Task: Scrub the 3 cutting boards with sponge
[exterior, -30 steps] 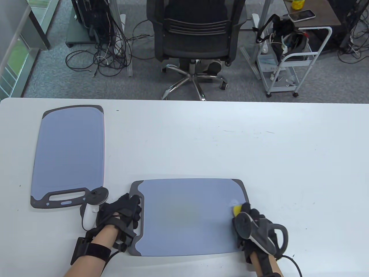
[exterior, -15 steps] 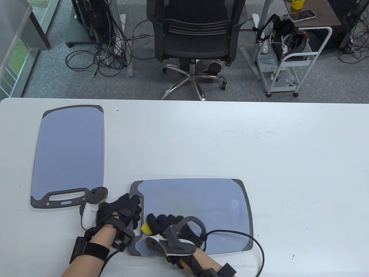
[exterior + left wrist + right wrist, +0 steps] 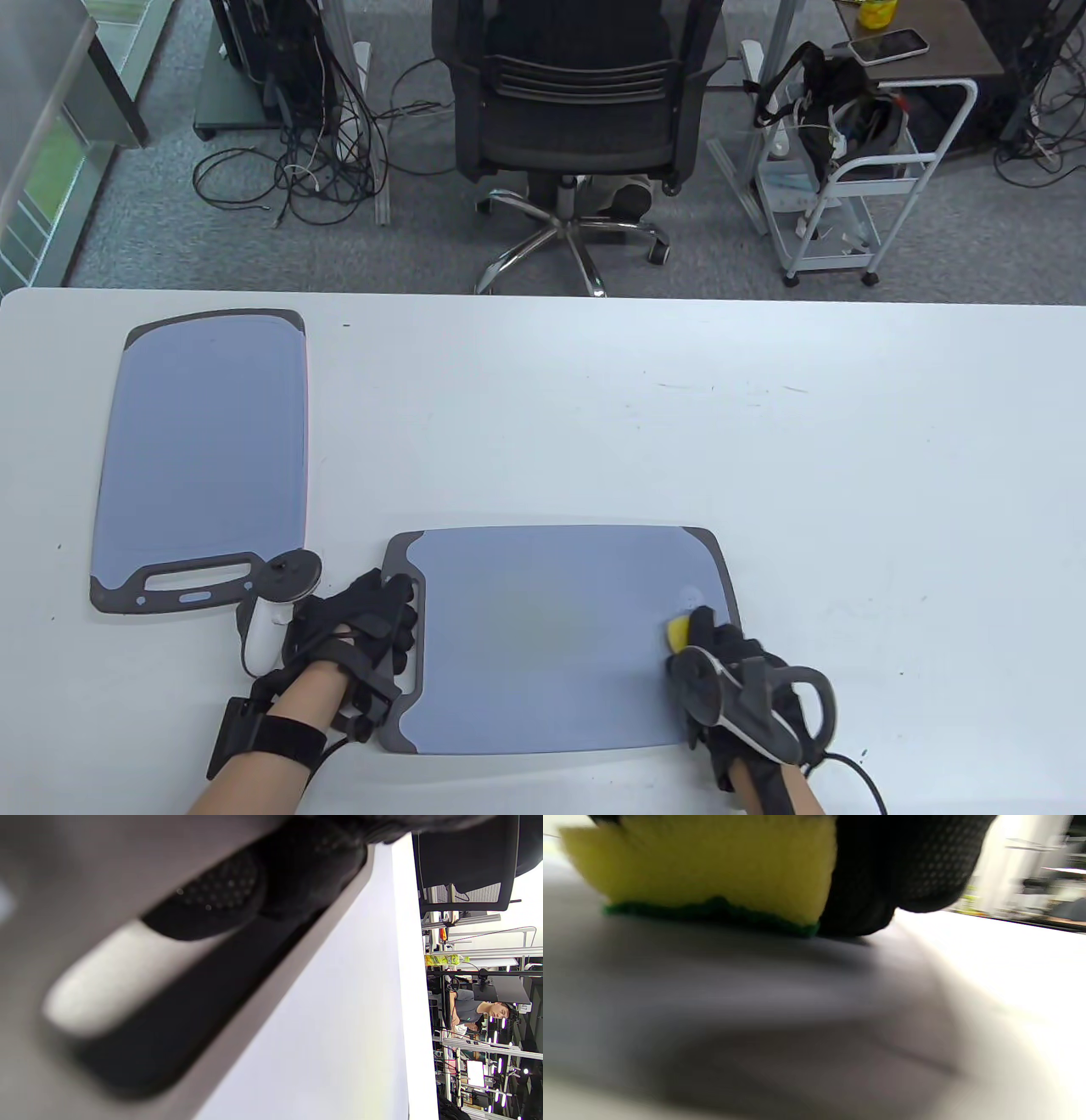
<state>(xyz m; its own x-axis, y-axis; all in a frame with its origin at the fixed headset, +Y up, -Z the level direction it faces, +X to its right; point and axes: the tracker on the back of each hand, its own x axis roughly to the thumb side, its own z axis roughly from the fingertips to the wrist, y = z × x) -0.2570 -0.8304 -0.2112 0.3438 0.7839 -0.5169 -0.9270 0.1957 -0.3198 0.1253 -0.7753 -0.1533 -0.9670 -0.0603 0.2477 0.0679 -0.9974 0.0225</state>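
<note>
A blue-grey cutting board [image 3: 551, 628] with dark ends lies near the table's front edge. My left hand [image 3: 377, 628] grips its handle end, fingers curled at the slot. My right hand [image 3: 713, 645] holds a yellow sponge [image 3: 677, 632] with a green scrub face [image 3: 712, 910] pressed down on the board's right end. A second, similar board [image 3: 204, 450] lies at the far left, handle toward me. Only two boards are in view.
The white table [image 3: 764, 441] stretches bare to the right and behind the boards. Beyond its far edge stand an office chair [image 3: 577, 110], a white cart [image 3: 857, 161] and floor cables.
My right hand swept the sponge from the board's right end to its left end beside my left hand, then back to the right end. My left hand stayed on the handle.
</note>
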